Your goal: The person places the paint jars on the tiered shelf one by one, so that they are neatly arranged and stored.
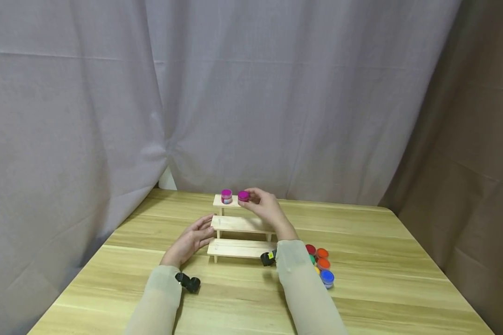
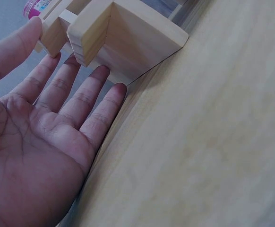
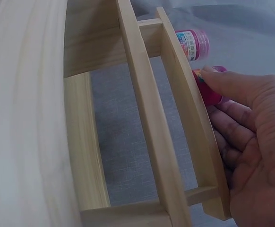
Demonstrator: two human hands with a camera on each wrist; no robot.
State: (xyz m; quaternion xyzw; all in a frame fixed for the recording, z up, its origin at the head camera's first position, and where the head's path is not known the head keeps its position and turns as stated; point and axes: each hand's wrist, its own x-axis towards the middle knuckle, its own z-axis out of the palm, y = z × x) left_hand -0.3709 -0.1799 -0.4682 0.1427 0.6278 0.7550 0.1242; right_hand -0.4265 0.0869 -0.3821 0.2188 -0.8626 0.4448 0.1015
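Note:
A three-step wooden stand [image 1: 240,224] stands on the table. On its top step, at the left end, sits a small magenta-lidded paint jar [image 1: 226,197] with a label. My right hand [image 1: 267,207] pinches a second magenta paint jar [image 3: 209,89] between thumb and fingers, just right of the first; in the right wrist view it is at the top step, though whether it bears on the wood I cannot tell. My left hand [image 2: 57,113] has its fingers extended, with the fingertips at the stand's left side.
To the right of the stand, partly behind my right forearm, several paint jars cluster on the table [image 1: 402,270]: a blue jar [image 1: 327,278], orange-red jars [image 1: 323,264], a dark red jar [image 1: 310,250], and bits of green and yellow. Grey curtains [image 1: 276,116] hang behind the table.

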